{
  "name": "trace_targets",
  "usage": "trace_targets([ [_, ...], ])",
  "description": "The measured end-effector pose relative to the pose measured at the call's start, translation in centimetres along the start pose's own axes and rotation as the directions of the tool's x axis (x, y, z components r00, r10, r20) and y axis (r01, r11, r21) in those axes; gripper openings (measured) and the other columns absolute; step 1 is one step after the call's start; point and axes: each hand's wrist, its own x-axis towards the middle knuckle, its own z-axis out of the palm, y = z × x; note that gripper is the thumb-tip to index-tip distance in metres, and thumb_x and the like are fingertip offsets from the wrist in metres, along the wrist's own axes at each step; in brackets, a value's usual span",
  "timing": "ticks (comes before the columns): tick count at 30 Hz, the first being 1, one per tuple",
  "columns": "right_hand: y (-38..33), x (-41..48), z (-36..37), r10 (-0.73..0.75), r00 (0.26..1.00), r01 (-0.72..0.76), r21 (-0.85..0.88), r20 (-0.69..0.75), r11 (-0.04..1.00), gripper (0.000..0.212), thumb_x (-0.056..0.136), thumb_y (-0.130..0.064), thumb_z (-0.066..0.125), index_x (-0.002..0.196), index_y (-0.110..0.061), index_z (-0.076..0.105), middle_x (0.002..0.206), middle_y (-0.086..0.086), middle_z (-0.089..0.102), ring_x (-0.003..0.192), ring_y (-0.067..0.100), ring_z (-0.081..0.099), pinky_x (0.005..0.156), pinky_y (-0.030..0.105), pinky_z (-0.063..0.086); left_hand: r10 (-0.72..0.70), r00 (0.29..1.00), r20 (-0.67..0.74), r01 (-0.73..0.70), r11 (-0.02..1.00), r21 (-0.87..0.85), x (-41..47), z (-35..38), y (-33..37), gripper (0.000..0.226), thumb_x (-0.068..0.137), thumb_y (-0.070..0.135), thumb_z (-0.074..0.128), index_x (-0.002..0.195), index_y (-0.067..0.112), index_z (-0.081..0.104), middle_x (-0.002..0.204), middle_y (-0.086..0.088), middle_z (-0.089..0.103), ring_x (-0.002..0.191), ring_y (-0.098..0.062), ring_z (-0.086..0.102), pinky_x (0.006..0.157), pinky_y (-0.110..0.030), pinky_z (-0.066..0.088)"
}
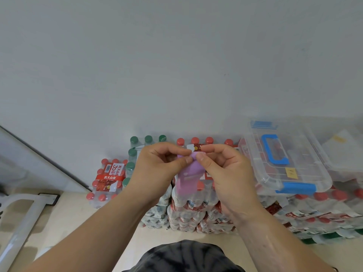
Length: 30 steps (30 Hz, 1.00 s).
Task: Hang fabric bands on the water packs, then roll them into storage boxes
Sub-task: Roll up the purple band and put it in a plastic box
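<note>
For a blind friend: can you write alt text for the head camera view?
The left hand and right hand pinch the top of a purple fabric band over stacked water packs. A clear, blue-handled storage box rests on packs at right.

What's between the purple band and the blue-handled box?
Head view: the right hand, pinching the purple band, fills that stretch; red-capped water packs lie beneath it, up to the clear box.

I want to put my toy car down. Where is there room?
Bare floor lies between the white frame and the low red-capped pack. Another strip runs in front of the tall stack. The right is crowded: the clear box covers those packs.
</note>
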Motion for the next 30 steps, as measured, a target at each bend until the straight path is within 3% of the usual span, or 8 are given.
trace_targets([
  [5,0.06,0.11,-0.22,-0.032,0.999,0.032,-0.033,-0.005,0.999,0.010,0.084,-0.010,0.076,0.092,-0.016,0.077,0.088,0.005,0.080,0.087,0.024,0.077,0.082,0.037,0.063,-0.023,1.000,-0.014,0.023,1.000,-0.002,0.03,0.10,0.02,0.012,0.079,0.001,0.076,0.088,0.009,0.077,0.067,0.002,0.071,0.063,-0.006,0.066,0.058,-0.015,0.050],
  [8,0.11,-0.04,-0.21,-0.026,1.000,0.026,-0.037,0.005,0.999,0.014,0.084,-0.019,0.077,0.097,-0.018,0.075,0.089,0.006,0.080,0.087,0.024,0.077,0.080,0.040,0.064,-0.008,1.000,-0.018,0.007,1.000,-0.014,0.13,-0.01,0.08,0.016,0.069,0.011,0.079,0.085,0.009,0.078,0.074,-0.008,0.074,0.072,-0.015,0.069,0.066,-0.022,0.056],
  [11,-0.01,-0.04,-0.25,-0.022,0.999,0.025,-0.062,0.044,0.998,0.012,0.087,-0.021,0.075,0.099,-0.020,0.072,0.086,0.006,0.080,0.085,0.024,0.078,0.076,0.037,0.064,0.012,1.000,0.003,-0.012,1.000,0.003,0.13,-0.10,0.15,0.016,0.074,-0.003,0.077,0.083,0.010,0.078,0.078,-0.009,0.076,0.076,-0.018,0.071,0.073,-0.026,0.060],
  [15,0.06,0.18,-0.38,-0.019,0.998,0.021,-0.038,0.053,0.999,0.012,0.092,-0.007,0.071,0.096,-0.018,0.072,0.088,0.006,0.080,0.086,0.022,0.077,0.073,0.031,0.061,0.001,1.000,0.012,-0.001,1.000,0.018,-0.03,-0.02,0.27,0.018,0.080,-0.001,0.075,0.084,0.017,0.079,0.073,0.001,0.075,0.070,-0.007,0.068,0.063,-0.018,0.054],
  [18,0.01,0.08,-0.37,-0.017,0.998,0.019,-0.030,0.054,0.999,0.012,0.091,-0.009,0.072,0.096,-0.019,0.072,0.090,0.006,0.080,0.089,0.024,0.077,0.076,0.038,0.061,-0.012,1.000,-0.007,0.012,1.000,0.014,-0.02,0.07,0.41,0.017,0.080,0.001,0.075,0.082,0.017,0.079,0.070,0.001,0.073,0.066,-0.005,0.066,0.060,-0.016,0.051],
  [23,-0.29,-0.01,-0.31,-0.005,1.000,0.006,-0.037,0.029,0.999,0.008,0.091,-0.014,0.074,0.097,-0.017,0.069,0.085,0.010,0.079,0.085,0.033,0.076,0.077,0.057,0.060,0.002,1.000,0.005,-0.002,0.999,0.034,0.10,-0.08,0.27,0.020,0.078,-0.001,0.077,0.087,0.017,0.079,0.082,-0.006,0.077,0.081,-0.019,0.073,0.074,-0.025,0.058],
  [26,-0.49,0.04,-0.33,-0.028,1.000,0.028,-0.060,0.010,0.998,0.014,0.089,-0.011,0.076,0.091,-0.024,0.071,0.086,0.008,0.078,0.084,0.028,0.075,0.074,0.050,0.059,-0.021,1.000,0.005,0.021,0.999,0.029,-0.05,0.00,0.18,0.020,0.082,0.000,0.075,0.098,0.010,0.076,0.076,0.001,0.074,0.075,-0.011,0.070,0.069,-0.021,0.055],
  [30,-0.57,-0.37,-0.26,-0.011,1.000,0.011,-0.013,0.012,1.000,0.021,0.085,-0.022,0.079,0.101,-0.024,0.065,0.085,0.010,0.079,0.085,0.035,0.074,0.076,0.052,0.059,-0.018,1.000,-0.003,0.018,1.000,0.005,-0.14,0.00,0.03,0.020,0.081,-0.003,0.075,0.092,0.013,0.077,0.076,-0.001,0.074,0.074,-0.011,0.069,0.069,-0.021,0.054],
])
